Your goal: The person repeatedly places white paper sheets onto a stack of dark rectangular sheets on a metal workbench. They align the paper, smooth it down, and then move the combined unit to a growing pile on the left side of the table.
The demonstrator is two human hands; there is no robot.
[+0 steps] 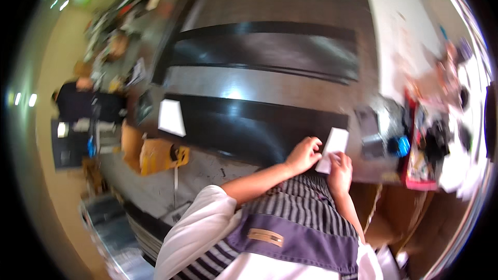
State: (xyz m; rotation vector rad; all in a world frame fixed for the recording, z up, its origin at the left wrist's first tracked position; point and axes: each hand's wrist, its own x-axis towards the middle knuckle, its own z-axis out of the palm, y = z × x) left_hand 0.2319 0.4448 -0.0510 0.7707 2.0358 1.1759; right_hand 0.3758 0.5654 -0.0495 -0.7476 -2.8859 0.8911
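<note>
I have a small white rectangular card (332, 150) pinched between both hands at the near edge of the dark, glossy worktop (270, 91), towards its right end. My left hand (303, 155) closes on the card's left long side, fingers curled over it; my right hand (341, 172) grips the lower end from beneath, thumb on the face. The card's long axis runs up and away from me, tilted a little to the right, so its free upper end points across the worktop towards the far side. Both hands touch it; neither is nearer.

A second white sheet (171, 117) lies flat near the worktop's left edge, well apart from my hands. Black strips (264, 57) run lengthwise across the surface beyond the card. Just right of the card sits a grey box-like object (369, 130) with a blue round thing (400, 147) beside it; the picture is too blurred to tell whether anything is inside. A yellow-brown cardboard box (155, 156) stands below the left corner.
</note>
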